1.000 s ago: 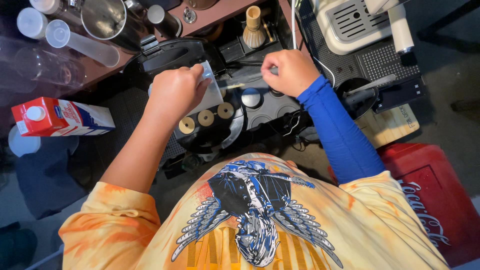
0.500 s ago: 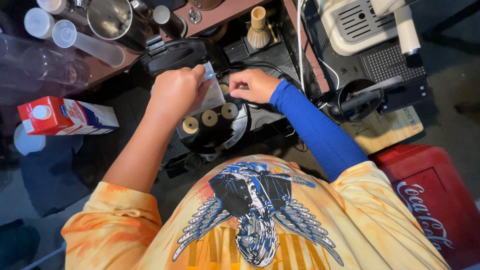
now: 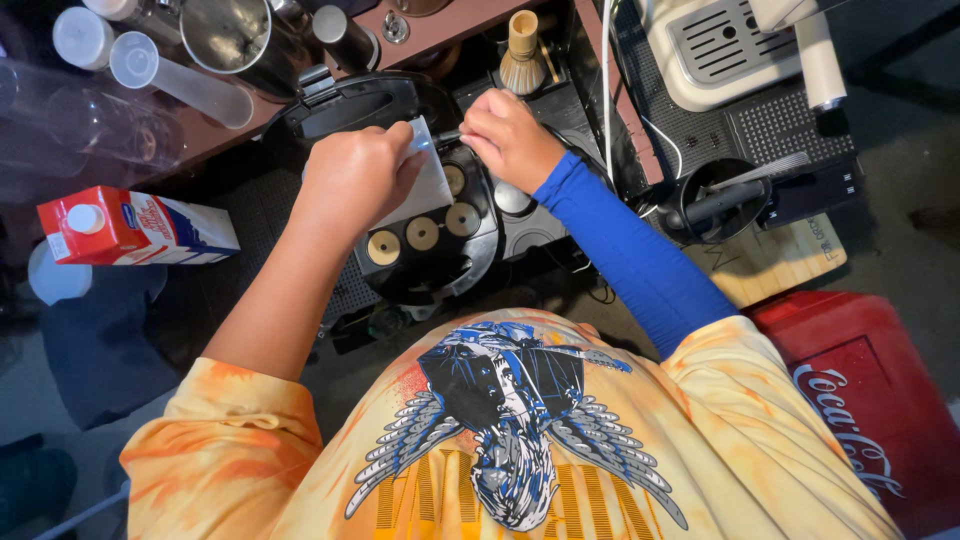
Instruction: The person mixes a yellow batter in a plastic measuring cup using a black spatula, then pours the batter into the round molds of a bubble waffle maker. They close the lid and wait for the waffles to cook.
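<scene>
The left hand grips a small clear bag over the round black griddle; the right hand, just right, pinches a thin stick at its top.

Orange tie-dye shirt — winged graphic print — one blue sleeve.

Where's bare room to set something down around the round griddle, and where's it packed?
Free: the dark mat between the milk carton and the round griddle, under the left forearm. Crowded: the brown shelf with cups, steel pitcher and whisk. Both the left hand and right hand sit over the griddle.
</scene>
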